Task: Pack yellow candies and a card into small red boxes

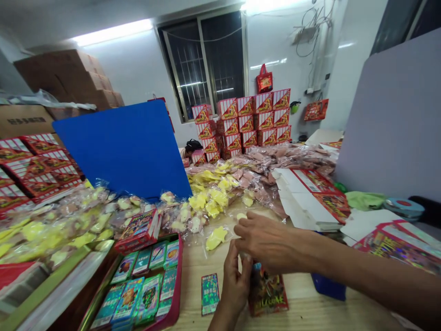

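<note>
My left hand (236,281) is raised over the wooden table (303,299), thumb and fingers pinched on a small clear packet that my right hand mostly hides. My right hand (267,242) reaches across from the right, fingers curled over the same packet, just above a red printed pouch (268,294) lying on the table. A yellow sweet in a clear wrapper (216,237) lies just left of my hands. A single green card pack (210,293) lies flat left of my left wrist.
A pink tray (176,294) of several green card packs sits at front left, a small red box (138,230) at its top. Heaps of wrapped yellow and pink sweets (220,188) cover the table behind. A blue board (124,147), flat red cartons (315,193) and stacked red boxes (248,122) stand around.
</note>
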{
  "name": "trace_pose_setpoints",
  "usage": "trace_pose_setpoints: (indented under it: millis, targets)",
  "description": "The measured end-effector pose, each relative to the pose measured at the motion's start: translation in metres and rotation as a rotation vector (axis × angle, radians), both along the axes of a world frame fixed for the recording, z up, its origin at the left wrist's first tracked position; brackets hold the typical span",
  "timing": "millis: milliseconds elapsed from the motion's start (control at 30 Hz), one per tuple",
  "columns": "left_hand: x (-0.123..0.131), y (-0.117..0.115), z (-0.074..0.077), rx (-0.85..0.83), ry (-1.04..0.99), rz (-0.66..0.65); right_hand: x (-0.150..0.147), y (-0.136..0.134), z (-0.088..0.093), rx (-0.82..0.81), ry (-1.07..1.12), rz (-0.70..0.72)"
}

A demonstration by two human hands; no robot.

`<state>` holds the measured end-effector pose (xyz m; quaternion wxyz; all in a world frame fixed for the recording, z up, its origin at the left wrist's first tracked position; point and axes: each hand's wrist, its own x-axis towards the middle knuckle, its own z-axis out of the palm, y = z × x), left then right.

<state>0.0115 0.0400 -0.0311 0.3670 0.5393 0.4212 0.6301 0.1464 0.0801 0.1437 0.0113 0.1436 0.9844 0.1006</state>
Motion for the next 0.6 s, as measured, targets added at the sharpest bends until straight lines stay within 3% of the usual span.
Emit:
trace_pose_setpoints:
  millis: [67,167,233,400,600]
  targets:
    - [-0.005,0.001,0.005,0.006,0.049,0.033,0.006,0.005,0.007,-0.076,0.050,-0.076]
    - [-0.017,0.005,0.017,0.031,0.123,0.066,0.016,0.013,0.018,-0.192,0.089,-0.312]
    - [-0.023,0.008,0.023,0.077,0.180,0.084,0.020,0.017,0.026,-0.198,0.061,-0.399]
    - [-0.025,0.016,0.029,0.238,0.286,0.096,0.018,0.024,0.039,-0.069,0.001,-0.317]
    - [-0.021,0.010,0.034,0.341,0.376,0.095,0.015,0.019,0.026,0.112,-0.050,-0.067]
